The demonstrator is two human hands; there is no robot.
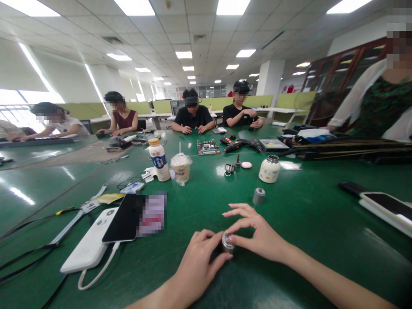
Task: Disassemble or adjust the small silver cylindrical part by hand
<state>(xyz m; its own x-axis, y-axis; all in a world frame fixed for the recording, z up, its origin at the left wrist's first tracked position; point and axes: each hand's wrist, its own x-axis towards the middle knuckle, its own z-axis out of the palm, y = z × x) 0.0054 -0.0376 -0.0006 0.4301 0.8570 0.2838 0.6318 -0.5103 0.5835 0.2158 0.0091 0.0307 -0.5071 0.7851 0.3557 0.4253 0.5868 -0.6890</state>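
A small silver metal cylinder (228, 246) stands on the green table in front of me. My left hand (198, 262) grips its side between thumb and fingers. From the right, my right hand (260, 235) reaches over it, with thumb and index finger closed at the top rim and the other fingers raised. Whether the right fingertips hold a separate small part cannot be made out. A similar silver cylinder (259, 196) stands just beyond my right hand. Farther off is a white bottle (269, 170) with its mouth uncovered.
A white power bank (92, 244) with a cable and a black phone (125, 218) lie at left. Behind them stand a drink bottle (159, 161) and a lidded cup (180, 168). A circuit board (208, 147) and power drill (243, 145) lie farther back. Several people sit around the table.
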